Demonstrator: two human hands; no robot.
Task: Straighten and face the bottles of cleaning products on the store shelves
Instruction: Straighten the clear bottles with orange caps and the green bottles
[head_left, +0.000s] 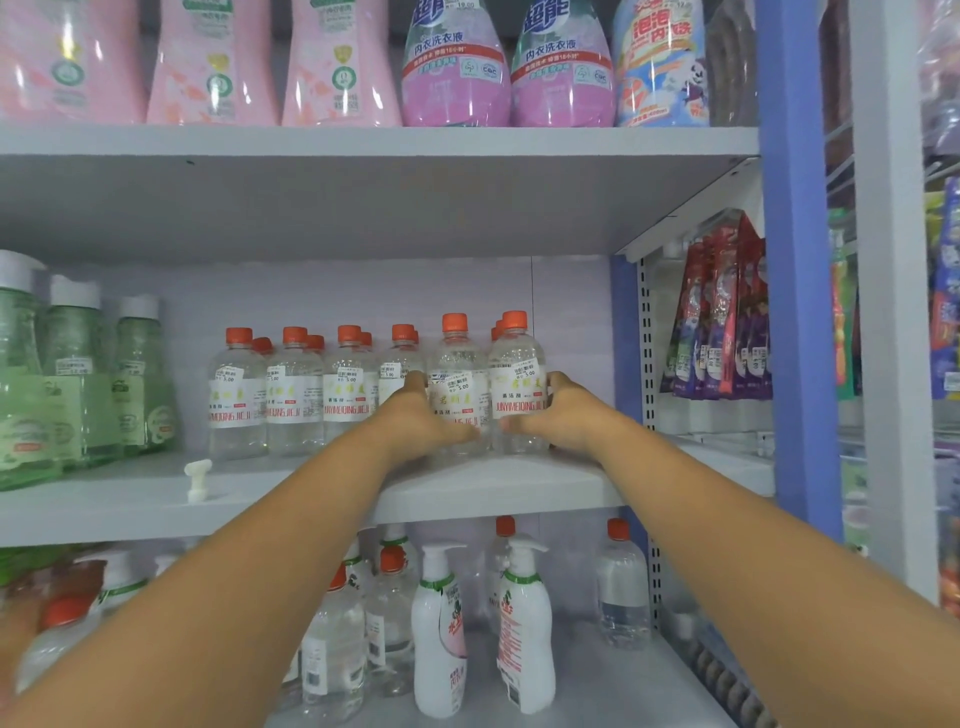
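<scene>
The left hand (422, 415) and right hand (561, 415), mid-frame, each curl around a clear bottle (460, 384), seemingly to turn labels forward.

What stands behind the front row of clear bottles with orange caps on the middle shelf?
Behind the front row of clear orange-capped bottles, more orange caps of a second row show. Their bodies are mostly covered, so their number and facing cannot be seen.

This is a shop: long shelves (379, 140) hold rows of the same soap bottles (293, 395) with little price stickers (228, 374).
</scene>
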